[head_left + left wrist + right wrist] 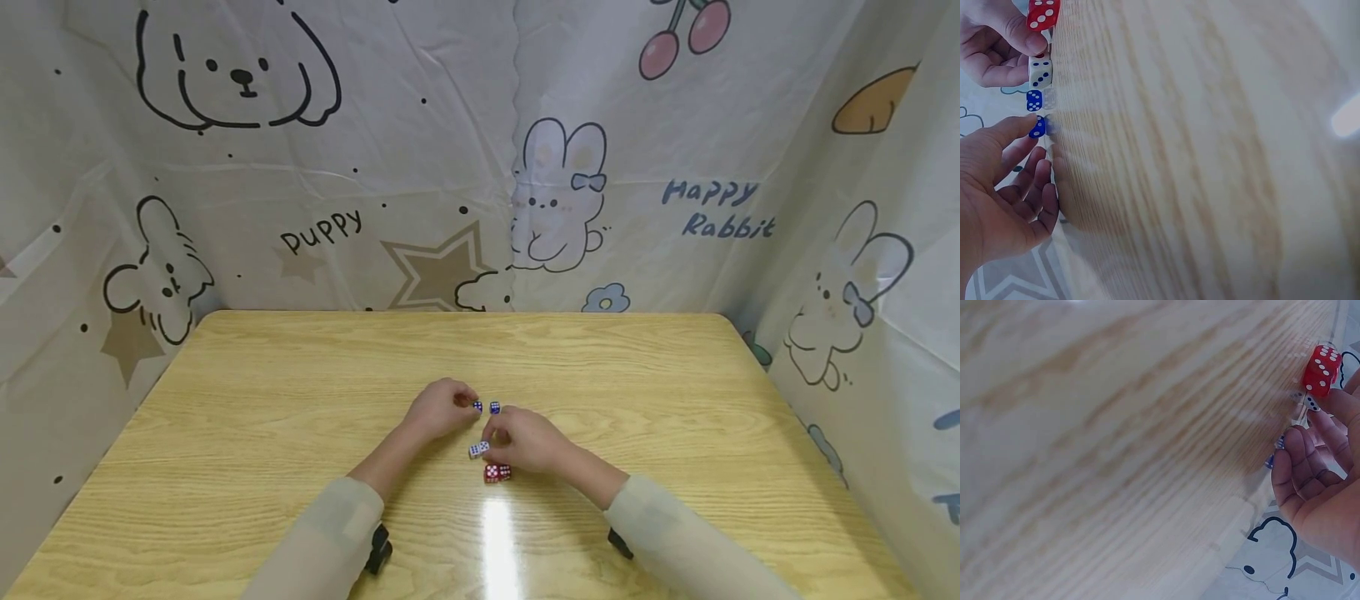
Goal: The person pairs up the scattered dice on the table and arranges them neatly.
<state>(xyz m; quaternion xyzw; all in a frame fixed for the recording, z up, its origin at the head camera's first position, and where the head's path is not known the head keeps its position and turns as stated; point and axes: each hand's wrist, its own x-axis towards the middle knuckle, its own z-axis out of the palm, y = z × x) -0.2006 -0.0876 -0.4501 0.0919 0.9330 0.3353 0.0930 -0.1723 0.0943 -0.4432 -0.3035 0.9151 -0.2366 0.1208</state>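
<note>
In the head view two blue dice stand farthest back. My left hand (442, 408) pinches the left blue die (477, 407) between thumb and index finger; in the left wrist view its other fingers curl loosely. The second blue die (495, 407) sits just to the right with a small gap. Nearer to me, two white dice (475, 451) lie side by side, touching. The thumb and index finger of my right hand (528, 439) hold the right-hand white die (483, 447). Closest to me is a pair of red dice (492, 472), just below the right thumb.
The dice rest on a light wood-grain table (262, 417). A printed cloth (420, 150) with cartoon animals hangs behind it and at both sides. A bright reflection lies on the tabletop in front of the red dice.
</note>
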